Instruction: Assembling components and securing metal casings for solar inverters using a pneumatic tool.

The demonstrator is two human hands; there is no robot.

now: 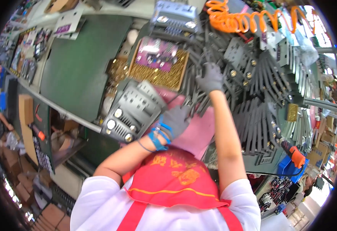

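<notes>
My left hand [175, 120], in a grey glove with blue bands at the wrist, is over the pink mat [197, 133]. Its fingers are closed at small dark metal pieces by the mat's upper edge, and what they hold is unclear. Farther out, my right hand [210, 78], also gloved in grey, reaches into a pile of dark metal strips [193, 59]. Its fingers curl down among them, and any piece in them is blurred. Left of my left hand lies a grey slotted metal panel assembly [137, 104] with shiny round knobs.
A tray of brass-coloured screws [153, 77] has a purple circuit board [157, 54] on it. Behind stands another grey panel assembly [174, 19]. Rows of dark metal brackets [255, 127] fill the right side. An orange coiled hose [234, 21] hangs there; an orange-handled power screwdriver [295, 156] lies at the right edge.
</notes>
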